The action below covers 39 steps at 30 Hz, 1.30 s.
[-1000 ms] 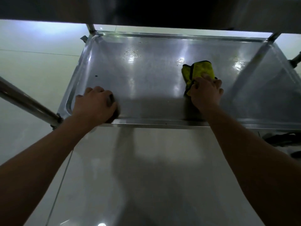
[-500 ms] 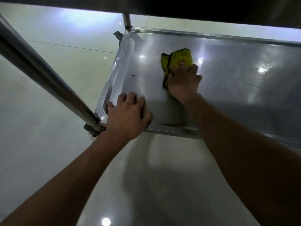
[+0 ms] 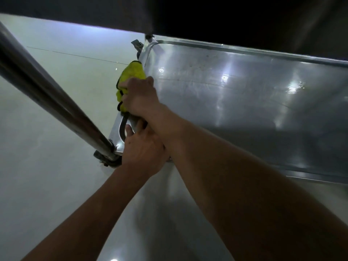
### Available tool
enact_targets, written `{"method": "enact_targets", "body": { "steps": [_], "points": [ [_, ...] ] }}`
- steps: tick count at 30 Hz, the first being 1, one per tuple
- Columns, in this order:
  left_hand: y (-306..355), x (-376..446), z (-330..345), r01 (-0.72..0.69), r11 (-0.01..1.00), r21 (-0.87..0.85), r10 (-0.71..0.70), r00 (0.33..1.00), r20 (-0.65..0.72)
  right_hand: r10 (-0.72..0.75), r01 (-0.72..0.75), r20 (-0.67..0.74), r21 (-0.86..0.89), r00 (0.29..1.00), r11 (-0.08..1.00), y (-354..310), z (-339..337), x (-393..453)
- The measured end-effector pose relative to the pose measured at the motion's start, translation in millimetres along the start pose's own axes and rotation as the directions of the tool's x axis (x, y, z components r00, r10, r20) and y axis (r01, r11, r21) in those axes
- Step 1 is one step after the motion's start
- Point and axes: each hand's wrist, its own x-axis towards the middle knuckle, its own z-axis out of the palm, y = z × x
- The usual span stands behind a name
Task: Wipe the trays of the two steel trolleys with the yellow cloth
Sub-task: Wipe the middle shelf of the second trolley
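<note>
On tray (image 3: pixel 244 102) left rim: right hand (image 3: pixel 140 97) presses yellow cloth (image 3: pixel 132 74) (no writing).

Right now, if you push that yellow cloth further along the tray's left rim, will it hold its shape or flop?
Probably flop: the yellow cloth bunches and drapes over the tray rim under the right hand. It likely slides easily, since the steel looks smooth and glossy.

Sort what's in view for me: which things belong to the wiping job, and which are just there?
In the job:
yellow cloth, held by the right hand at the tray's left rim
steel tray
left hand, on the tray's near corner

Just there:
trolley post
tiled floor
underside of the upper tray
</note>
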Motion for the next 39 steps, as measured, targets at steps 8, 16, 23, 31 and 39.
{"method": "enact_targets", "body": {
  "steps": [8, 16, 23, 31, 39],
  "points": [
    [-7.2, -3.0, 9.7, -0.114, 0.993, -0.018, 0.111, 0.987, -0.113, 0.082, -0.088, 0.031, 0.315, 0.996, 0.945, 29.3, -8.0, -23.2],
    [-19.2, 1.5, 5.7, -0.050, 0.998, 0.026, 0.054, 0.986, -0.160, 0.059, -0.044, -0.033, 0.349, 0.998, 0.936, 37.2, -7.3, -31.2],
    [-24.3, -8.1, 11.5, -0.005, 0.993, 0.120, 0.023, 0.988, -0.151, 0.073, -0.056, -0.034, 0.357, 0.997, 0.933, 41.2, -6.2, -31.2],
    [-24.7, -9.9, 15.4, 0.017, 0.988, 0.154, 0.008, 0.987, -0.163, 0.072, -0.047, -0.059, 0.349, 0.996, 0.936, 42.2, -4.3, -32.0],
    [-25.2, -10.3, 17.5, 0.021, 0.992, 0.125, 0.002, 0.983, -0.182, 0.062, -0.038, -0.064, 0.329, 0.996, 0.944, 42.3, -2.3, -30.7]
  ]
}}
